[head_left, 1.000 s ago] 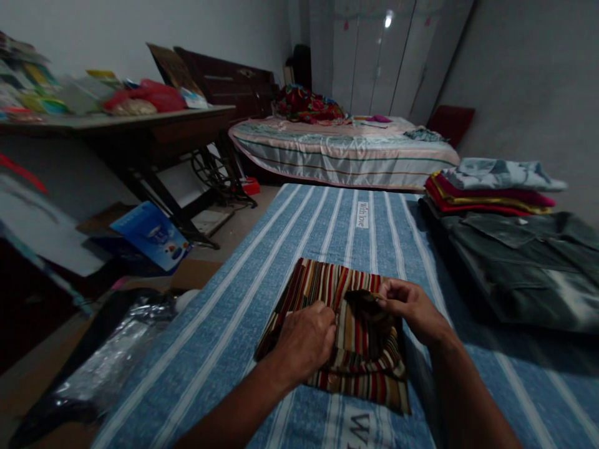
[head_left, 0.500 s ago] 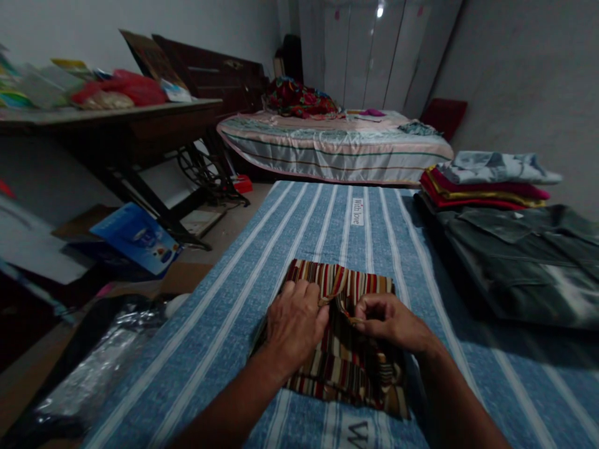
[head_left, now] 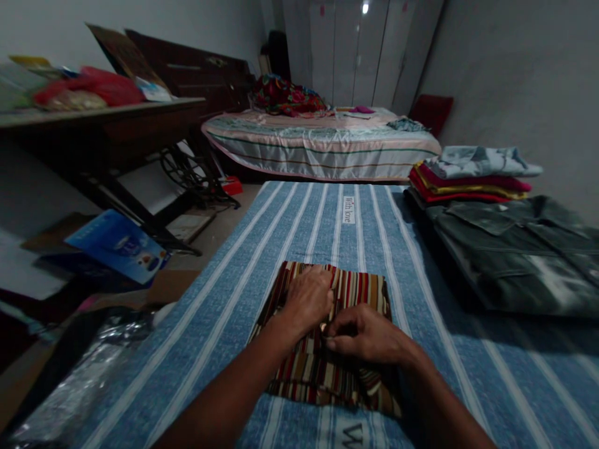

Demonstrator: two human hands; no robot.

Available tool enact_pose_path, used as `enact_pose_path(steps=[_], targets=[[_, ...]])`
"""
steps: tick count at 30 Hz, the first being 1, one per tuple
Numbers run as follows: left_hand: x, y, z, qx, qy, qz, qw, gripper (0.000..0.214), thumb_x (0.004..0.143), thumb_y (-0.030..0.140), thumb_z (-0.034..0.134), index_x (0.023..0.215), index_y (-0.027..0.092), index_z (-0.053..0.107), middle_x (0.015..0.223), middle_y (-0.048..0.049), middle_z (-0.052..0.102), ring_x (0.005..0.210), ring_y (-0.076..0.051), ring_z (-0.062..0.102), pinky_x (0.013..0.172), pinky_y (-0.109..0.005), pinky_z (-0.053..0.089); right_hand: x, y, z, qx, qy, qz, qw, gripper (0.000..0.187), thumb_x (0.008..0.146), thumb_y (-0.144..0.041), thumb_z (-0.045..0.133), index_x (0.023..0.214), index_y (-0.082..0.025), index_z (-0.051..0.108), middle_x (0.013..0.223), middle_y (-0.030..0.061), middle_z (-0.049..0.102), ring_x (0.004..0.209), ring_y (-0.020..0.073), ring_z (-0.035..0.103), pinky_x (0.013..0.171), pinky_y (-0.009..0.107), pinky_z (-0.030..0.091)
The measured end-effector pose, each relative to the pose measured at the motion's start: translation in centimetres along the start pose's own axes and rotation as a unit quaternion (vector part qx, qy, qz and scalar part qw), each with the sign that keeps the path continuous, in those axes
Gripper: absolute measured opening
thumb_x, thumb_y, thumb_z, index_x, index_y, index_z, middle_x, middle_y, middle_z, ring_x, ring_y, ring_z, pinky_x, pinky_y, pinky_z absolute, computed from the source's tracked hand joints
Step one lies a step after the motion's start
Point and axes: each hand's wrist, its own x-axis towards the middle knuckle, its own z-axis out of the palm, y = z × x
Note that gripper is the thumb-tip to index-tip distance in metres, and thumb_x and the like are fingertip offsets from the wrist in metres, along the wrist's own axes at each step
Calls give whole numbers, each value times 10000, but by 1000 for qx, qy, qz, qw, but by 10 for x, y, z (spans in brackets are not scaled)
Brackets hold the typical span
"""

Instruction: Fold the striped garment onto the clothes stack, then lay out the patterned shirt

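A folded striped cloth (head_left: 360, 290) in red, brown and cream lies on the blue striped bedsheet (head_left: 299, 231) right in front of me. My left hand (head_left: 307, 297) rests knuckles up on the cloth's middle, fingers curled and pressed onto the fabric. My right hand (head_left: 362, 333) sits just beside it, lower right, fingers pinched together on a fold of the same cloth. The two hands touch each other near the cloth's centre. The part of the cloth beneath them is hidden.
A dark green jacket (head_left: 510, 249) lies at the right, with a stack of folded clothes (head_left: 472, 171) behind it. Another bed (head_left: 322, 146) stands beyond. At left are a sewing-machine table (head_left: 103, 125), a blue box (head_left: 116, 243) and a shiny plastic bag (head_left: 84, 368) on the floor.
My right hand has come down and left, folding the raised flap onto the cloth, and now meets my left hand. The left hand slid slightly up the cloth. The camera shifted left.
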Motion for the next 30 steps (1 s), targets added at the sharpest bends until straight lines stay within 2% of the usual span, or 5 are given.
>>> enact_pose_path(steps=[9,13,21,25,30], targets=[[30,0,-4,-11,-51,20,998,228,767,116,476,821,171,691,890,-122,685,881,-269,634,734,-341,444,-1,-12,5,-197,14,-11,980,212,794,-291,567,624,-166,578,552,-59,453,520,73,416,508,200,276],[35,-8,-3,-35,-54,12,998,222,785,180,482,719,192,694,785,-82,699,818,-237,645,665,-296,402,-3,-25,9,-257,9,-10,966,160,784,-255,569,654,-173,613,643,-23,570,598,99,502,568,209,312],[39,-23,12,-190,-32,-5,981,212,770,196,511,669,168,695,613,-9,631,641,-144,570,570,-237,325,-13,-50,4,-252,-27,16,967,69,757,-231,605,784,-188,652,750,0,641,654,129,556,581,224,348],[41,-28,17,-249,-15,-22,968,186,745,194,530,636,161,677,582,12,588,620,-133,527,560,-229,316,-3,-43,-18,-141,66,-35,987,163,825,-217,530,917,-197,663,842,2,664,745,135,597,635,224,399],[39,-29,22,-303,9,-57,951,173,724,227,544,584,159,619,532,35,509,569,-115,472,535,-229,281,39,-5,-49,-167,246,63,953,177,811,-231,531,823,-164,695,698,23,667,646,149,593,558,231,377]])
